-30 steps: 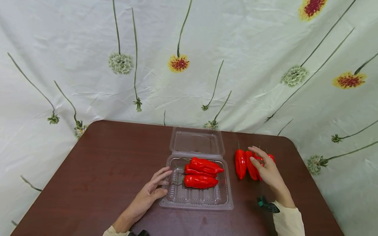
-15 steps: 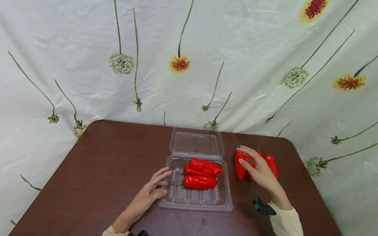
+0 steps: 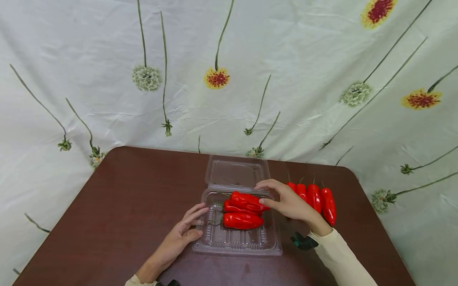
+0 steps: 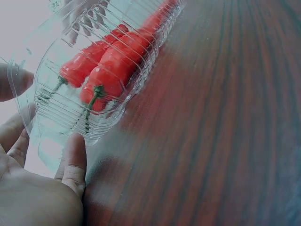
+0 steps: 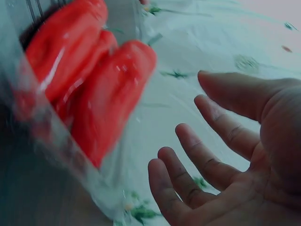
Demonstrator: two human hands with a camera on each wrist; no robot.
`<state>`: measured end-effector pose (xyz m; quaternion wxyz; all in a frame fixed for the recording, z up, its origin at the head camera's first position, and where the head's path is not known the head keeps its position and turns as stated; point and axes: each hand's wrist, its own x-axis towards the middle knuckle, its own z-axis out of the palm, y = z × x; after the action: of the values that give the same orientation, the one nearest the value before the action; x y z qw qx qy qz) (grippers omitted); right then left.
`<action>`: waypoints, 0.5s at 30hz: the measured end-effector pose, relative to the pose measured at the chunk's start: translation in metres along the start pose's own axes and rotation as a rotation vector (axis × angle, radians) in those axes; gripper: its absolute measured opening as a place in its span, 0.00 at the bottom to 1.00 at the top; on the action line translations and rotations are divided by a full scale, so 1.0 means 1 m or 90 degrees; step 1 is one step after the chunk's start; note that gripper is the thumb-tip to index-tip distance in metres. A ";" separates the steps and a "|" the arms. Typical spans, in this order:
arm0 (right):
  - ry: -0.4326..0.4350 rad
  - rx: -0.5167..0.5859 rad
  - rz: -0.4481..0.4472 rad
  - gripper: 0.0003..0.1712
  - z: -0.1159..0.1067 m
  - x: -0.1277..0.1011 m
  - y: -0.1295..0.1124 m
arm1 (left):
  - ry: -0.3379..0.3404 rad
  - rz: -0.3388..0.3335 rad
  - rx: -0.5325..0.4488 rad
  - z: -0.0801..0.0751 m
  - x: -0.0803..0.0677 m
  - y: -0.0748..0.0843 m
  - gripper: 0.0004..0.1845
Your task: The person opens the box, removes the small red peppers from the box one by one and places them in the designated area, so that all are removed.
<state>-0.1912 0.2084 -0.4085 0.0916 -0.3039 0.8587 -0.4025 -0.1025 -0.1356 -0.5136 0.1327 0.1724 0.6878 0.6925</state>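
In the head view a clear plastic clamshell container [image 3: 236, 253] stands with its lid [image 3: 234, 172] folded back. Several red peppers lie in it, among them a front pepper [image 3: 243, 221] and a top pepper [image 3: 247, 200]. My left hand [image 3: 179, 236] rests at the container's left side, fingers loosely extended; the left wrist view has its thumb [image 4: 75, 157] against the clear wall. Over the right rim hovers my right hand [image 3: 288, 201], partly covering the top pepper's tip. The right wrist view shows that hand's fingers spread, with nothing between them.
To the right of the container, several more red peppers [image 3: 328, 206] lie in a row, stems pointing away. They are partly behind my right hand. The dark brown table [image 3: 143, 190] backs onto a hanging flowered cloth [image 3: 200, 47].
My right hand has moved left from over the row of peppers to above the container's right rim, uncovering more of the row. The left hand has stayed at the container's side.
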 end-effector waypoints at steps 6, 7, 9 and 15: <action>-0.064 0.007 -0.008 0.17 0.014 0.020 -0.005 | -0.006 0.005 -0.014 0.000 0.000 -0.002 0.31; -0.065 -0.002 -0.012 0.18 0.016 0.022 -0.005 | -0.007 0.006 -0.017 0.000 0.000 -0.002 0.31; -0.067 -0.015 -0.013 0.19 0.020 0.026 -0.006 | -0.008 0.010 -0.024 0.000 0.000 -0.002 0.31; -0.076 -0.048 0.011 0.18 0.031 0.033 -0.007 | -0.005 0.022 -0.030 0.001 0.000 -0.002 0.31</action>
<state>-0.2020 0.1651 -0.4211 0.1343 -0.3234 0.8688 -0.3500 -0.1026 -0.1347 -0.5153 0.1273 0.1835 0.6679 0.7100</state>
